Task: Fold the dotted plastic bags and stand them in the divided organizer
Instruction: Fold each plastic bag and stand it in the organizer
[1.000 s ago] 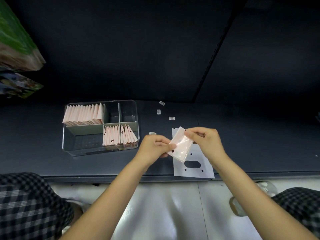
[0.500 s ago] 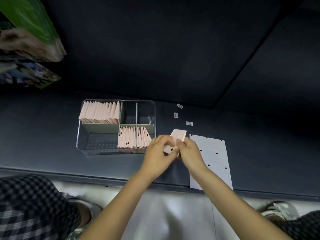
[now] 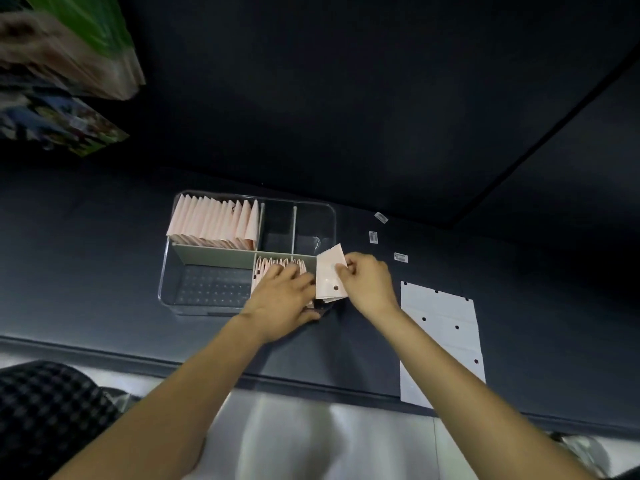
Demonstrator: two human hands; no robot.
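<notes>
A clear divided organizer [image 3: 180, 299] sits on the dark table. Its back left compartment holds a row of folded pink bags [image 3: 214, 220]; the front right compartment holds another row [image 3: 277, 263]. My left hand [image 3: 282, 299] rests with straight fingers on that front right row, pressing the bags to the left. My right hand [image 3: 367, 282] pinches a folded pink dotted bag [image 3: 327, 275] upright at the right end of the same compartment. Flat unfolded dotted bags [image 3: 440, 327] lie on the table to the right.
Three small white labels [image 3: 373, 237] lie on the table behind my right hand. Colourful packages [image 3: 69, 64] hang at the upper left. The two back right compartments and the front left one hold nothing. The table's front edge runs just below my forearms.
Both hands carried the folded bag left from above the flat bags to the organizer. My left hand let go of it and now lies on the front right row.
</notes>
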